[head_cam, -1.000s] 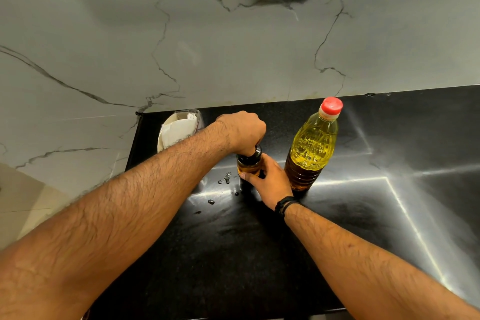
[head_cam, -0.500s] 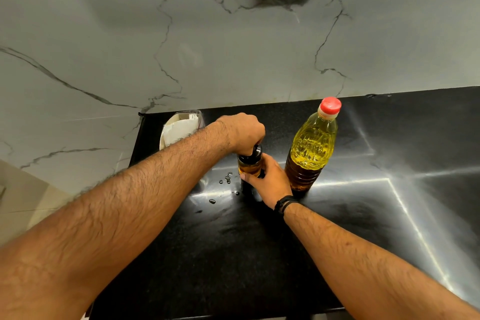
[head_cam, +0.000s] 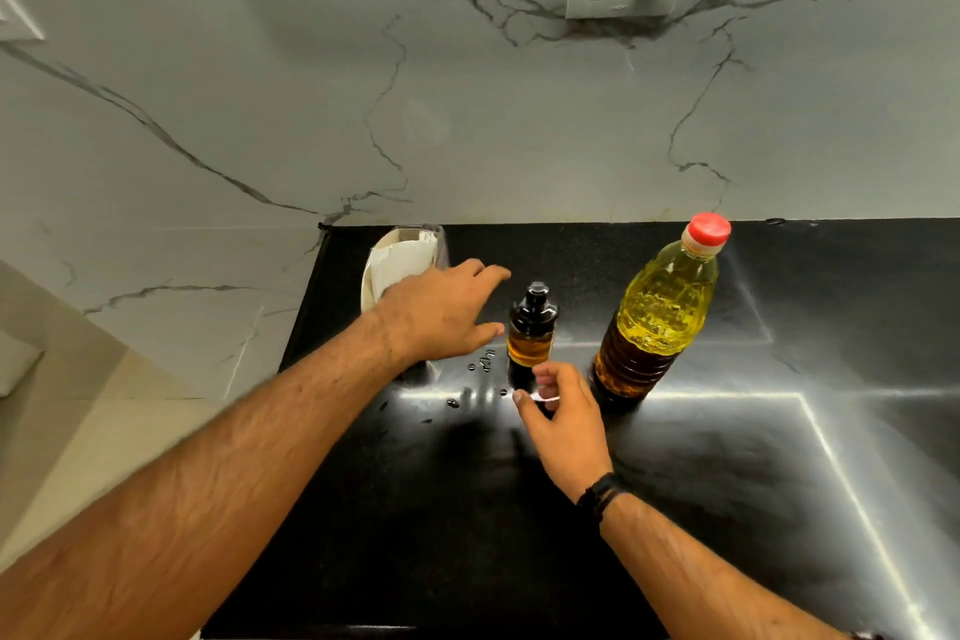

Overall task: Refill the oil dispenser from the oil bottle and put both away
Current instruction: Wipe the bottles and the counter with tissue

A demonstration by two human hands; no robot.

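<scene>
Oil dispenser [head_cam: 531,333] upright on counter [head_cam: 779,483], capped, beside oil bottle [head_cam: 657,312]; left hand [head_cam: 441,314] spread, right hand [head_cam: 563,418] loosely curled, both empty; likely glass, oil-slick; best gripped round body.

glossy black counter [head_cam: 727,509], veined marble wall [head_cam: 311,94]

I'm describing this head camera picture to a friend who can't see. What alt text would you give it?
A small dark oil dispenser with a black cap stands on a black countertop, with two open hands near it: the left hand beside it and the right hand just in front. A red-capped oil bottle stands to its right, with droplets on the counter and a marble wall behind.
</scene>
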